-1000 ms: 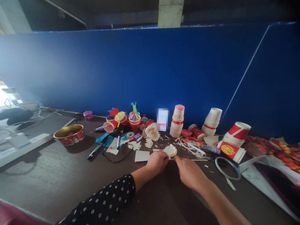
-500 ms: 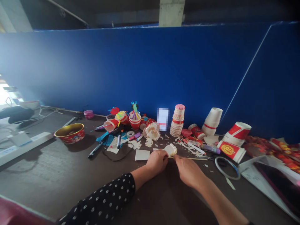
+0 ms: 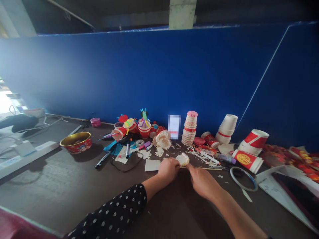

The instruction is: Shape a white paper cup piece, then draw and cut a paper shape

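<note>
Between my hands lies a small white paper piece [image 3: 183, 159] with a ruffled, yellowish edge at its right. My left hand [image 3: 169, 171] is closed in a pinch at the paper's lower left side. From the right, my right hand [image 3: 203, 181] is closed, its index finger pointing to the paper's lower edge. A thin stick [image 3: 211, 169] passes under the fingers along that edge and sticks out to the right. My hands hide part of the stick and the fingertips' exact hold. A white card [image 3: 152, 165] lies flat beside my left hand.
Behind are paper scraps [image 3: 159, 151], markers [image 3: 128, 148], decorated cups [image 3: 144, 132] and a ruffled white paper piece [image 3: 163, 141]. A cup stack [image 3: 189, 129] stands at the back. Tape roll [image 3: 243, 179] and tablet [image 3: 296, 196] lie right; a red-gold bowl [image 3: 78, 146] and power strip [image 3: 30, 154] left.
Both hands keep almost the same pose at the white paper piece. The whole view has shifted slightly, so things appear a little further right.
</note>
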Demonstrator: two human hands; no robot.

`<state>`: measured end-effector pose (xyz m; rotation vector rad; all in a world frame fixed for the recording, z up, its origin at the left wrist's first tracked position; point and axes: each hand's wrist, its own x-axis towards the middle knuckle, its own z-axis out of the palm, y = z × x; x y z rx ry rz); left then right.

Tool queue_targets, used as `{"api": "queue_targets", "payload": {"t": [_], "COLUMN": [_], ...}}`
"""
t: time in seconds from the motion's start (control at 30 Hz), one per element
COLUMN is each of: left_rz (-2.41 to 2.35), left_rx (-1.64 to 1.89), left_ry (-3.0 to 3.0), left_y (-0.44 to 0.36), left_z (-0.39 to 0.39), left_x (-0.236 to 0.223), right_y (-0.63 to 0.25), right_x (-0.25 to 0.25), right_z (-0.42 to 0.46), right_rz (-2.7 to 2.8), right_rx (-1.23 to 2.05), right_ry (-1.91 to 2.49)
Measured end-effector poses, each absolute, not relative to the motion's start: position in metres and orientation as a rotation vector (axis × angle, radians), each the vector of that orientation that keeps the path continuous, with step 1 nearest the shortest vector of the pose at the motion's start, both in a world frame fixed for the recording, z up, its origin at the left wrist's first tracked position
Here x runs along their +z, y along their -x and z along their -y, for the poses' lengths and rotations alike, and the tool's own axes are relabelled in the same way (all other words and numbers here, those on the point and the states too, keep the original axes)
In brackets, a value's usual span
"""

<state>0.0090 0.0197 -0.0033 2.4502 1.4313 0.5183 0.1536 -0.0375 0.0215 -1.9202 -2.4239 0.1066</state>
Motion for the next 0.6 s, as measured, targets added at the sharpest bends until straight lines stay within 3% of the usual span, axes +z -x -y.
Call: {"api": "queue_targets", "payload": {"t": [0.6], "left_rz": [-1.432], "left_rx": [0.583], "left_ry": [-2.463], "left_y": [-0.0096], "left_z": [-0.0216], "left_x": [-0.0096], "right_y": [-0.1575], "right_x": [0.0259], "right_z": [0.0398], "right_rz": [2.449], "right_rx": [-0.009], "right_ry": [1.960]}}
